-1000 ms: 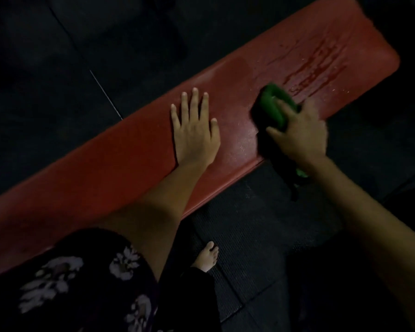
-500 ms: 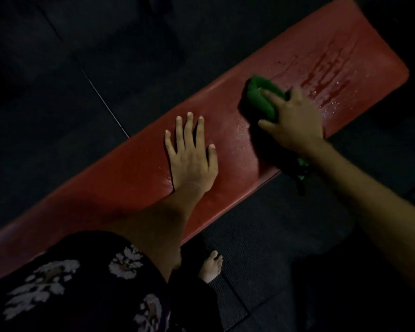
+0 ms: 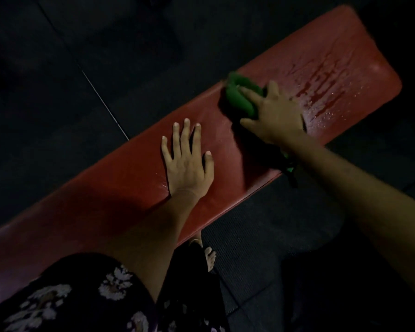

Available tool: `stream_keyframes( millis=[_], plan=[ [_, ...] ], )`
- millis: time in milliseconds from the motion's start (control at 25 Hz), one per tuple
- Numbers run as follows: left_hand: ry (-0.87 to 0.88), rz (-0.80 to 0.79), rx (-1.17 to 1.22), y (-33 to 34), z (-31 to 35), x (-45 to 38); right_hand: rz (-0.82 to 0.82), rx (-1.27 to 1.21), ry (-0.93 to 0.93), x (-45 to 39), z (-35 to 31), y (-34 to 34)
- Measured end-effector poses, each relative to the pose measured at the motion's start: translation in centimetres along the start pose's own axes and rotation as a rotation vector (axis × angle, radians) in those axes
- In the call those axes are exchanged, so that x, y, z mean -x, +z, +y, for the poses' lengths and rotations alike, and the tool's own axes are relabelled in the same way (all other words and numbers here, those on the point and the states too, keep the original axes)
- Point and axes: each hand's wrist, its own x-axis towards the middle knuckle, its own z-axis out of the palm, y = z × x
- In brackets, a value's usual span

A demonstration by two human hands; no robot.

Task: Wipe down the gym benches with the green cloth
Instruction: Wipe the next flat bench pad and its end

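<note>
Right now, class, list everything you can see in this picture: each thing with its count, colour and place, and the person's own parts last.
bench: one, red, running diagonally across the view; wet streaks near its far right end
cloth: one, green, bunched on the bench under the right hand
floor mats: dark, around the bench
garment: one, dark with pale flowers, bottom left
left hand: flat on the bench
right hand: grips the cloth
foot: one, bare, below the bench edge
</note>
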Motion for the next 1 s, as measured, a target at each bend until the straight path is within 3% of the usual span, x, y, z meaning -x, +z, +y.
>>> stream_keyframes(
  millis=[200,280,400,440,680,760,840,920,1000],
  plan=[
    [-0.001,-0.019,0.018,0.1,-0.1,0.0,-0.010,-0.140,0.386,-3.3,2.3,-1.3],
    [-0.004,-0.029,0.010,0.0,-0.3,0.2,-0.009,-0.061,0.262,-2.6,-0.9,-0.8],
    [-0.008,-0.040,0.007,-0.4,-0.2,0.2,-0.024,0.021,-0.111,-1.5,-4.0,-0.2],
    [-0.015,-0.040,0.010,-0.5,-0.2,0.0,-0.010,0.020,-0.124,-2.0,-3.2,-0.3],
    [-0.082,-0.017,0.114,-1.3,0.1,-0.7,0.011,-0.209,0.421,-4.6,4.3,-1.8],
    [-0.225,0.000,0.240,-1.9,1.1,-1.7,0.004,-0.156,0.355,-2.8,2.5,-1.1],
    [-0.358,0.019,0.364,-2.4,2.9,-2.7,-0.037,-0.127,0.142,0.7,0.3,-0.1],
    [-0.311,0.010,0.399,-2.4,4.2,-3.7,-0.056,-0.049,-0.085,4.4,0.2,1.0],
    [-0.190,-0.019,0.401,-2.1,5.1,-5.0,-0.063,-0.008,-0.113,5.0,3.7,1.1]
  ],
)
